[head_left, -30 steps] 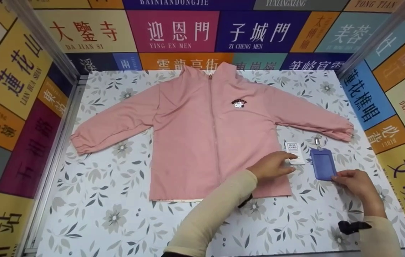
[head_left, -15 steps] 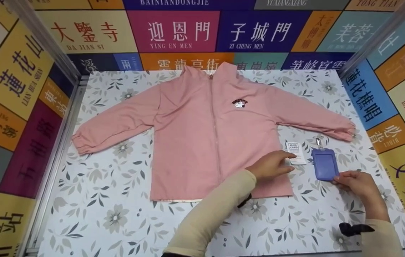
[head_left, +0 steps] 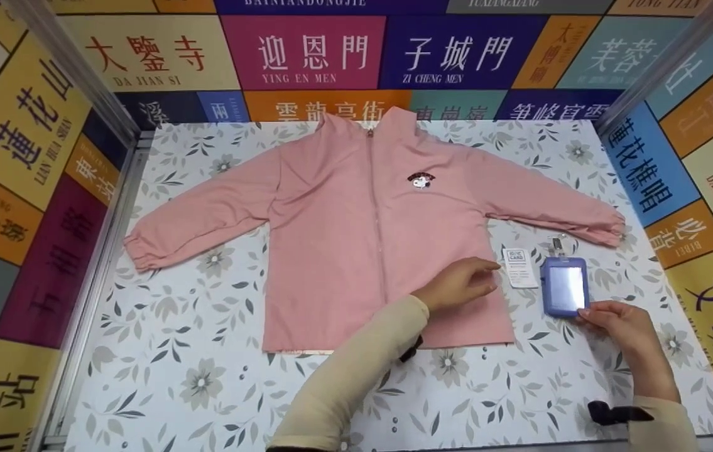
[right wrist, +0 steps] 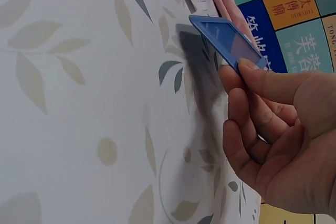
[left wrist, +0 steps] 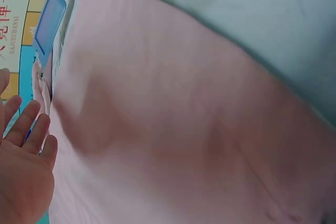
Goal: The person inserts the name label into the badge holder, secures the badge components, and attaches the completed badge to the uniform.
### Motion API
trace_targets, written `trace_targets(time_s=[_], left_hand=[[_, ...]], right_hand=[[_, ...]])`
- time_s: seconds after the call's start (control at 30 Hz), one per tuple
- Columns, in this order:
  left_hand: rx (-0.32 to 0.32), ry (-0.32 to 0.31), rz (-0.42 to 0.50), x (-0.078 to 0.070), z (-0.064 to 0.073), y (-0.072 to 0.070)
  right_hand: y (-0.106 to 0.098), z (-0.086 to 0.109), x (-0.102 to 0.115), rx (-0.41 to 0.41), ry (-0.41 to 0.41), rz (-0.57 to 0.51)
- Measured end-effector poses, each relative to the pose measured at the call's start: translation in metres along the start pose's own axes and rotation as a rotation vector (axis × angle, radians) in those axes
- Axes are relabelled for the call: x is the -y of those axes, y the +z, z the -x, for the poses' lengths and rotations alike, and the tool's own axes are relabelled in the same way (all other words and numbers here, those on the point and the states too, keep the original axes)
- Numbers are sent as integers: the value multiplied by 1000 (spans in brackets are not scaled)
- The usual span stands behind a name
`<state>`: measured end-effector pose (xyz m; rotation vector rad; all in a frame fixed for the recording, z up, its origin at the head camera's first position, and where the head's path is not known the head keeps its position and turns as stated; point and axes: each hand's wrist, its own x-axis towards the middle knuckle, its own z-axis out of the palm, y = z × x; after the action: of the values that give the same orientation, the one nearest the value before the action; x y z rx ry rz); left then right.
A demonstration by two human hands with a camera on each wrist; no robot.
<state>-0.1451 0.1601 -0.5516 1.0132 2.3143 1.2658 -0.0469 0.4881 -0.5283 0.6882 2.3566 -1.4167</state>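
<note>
My right hand (head_left: 623,320) pinches a blue badge holder (head_left: 566,289) at its lower right corner, between thumb and forefinger. The holder has a clear window and a metal clip at its top. In the right wrist view the holder (right wrist: 223,40) is tilted up off the table and casts a shadow. To its left lies a small white card (head_left: 521,269) with a printed box and "CARD" on it. My left hand (head_left: 460,285) hovers over the lower right part of a pink zip jacket (head_left: 325,270), left of the card. Its fingers are relaxed and hold nothing.
The jacket is spread flat, sleeves out, with a small cartoon patch (head_left: 420,181) on the chest. Beneath is a white table (head_left: 199,408) with a leaf and flower print. Colourful lettered panels (head_left: 303,53) wall the back and both sides.
My left hand has drawn back leftward from the white card. My right hand has shifted the badge holder slightly left and tilted it, so its window now catches the light.
</note>
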Motion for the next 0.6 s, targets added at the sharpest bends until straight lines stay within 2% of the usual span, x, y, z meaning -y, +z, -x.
trace_targets(time_s=[0.17, 0.27, 0.4, 0.6], left_hand=[[-46, -25, 69, 6, 8, -12], [-71, -52, 97, 9, 13, -21], [-117, -89, 119, 15, 19, -30], [-209, -107, 163, 26, 31, -43]], right_hand=[[19, 5, 10, 14, -60, -132], [35, 6, 16, 9, -115, -157], [57, 8, 27, -23, -172, -89], [94, 8, 43, -21, -217, -69]])
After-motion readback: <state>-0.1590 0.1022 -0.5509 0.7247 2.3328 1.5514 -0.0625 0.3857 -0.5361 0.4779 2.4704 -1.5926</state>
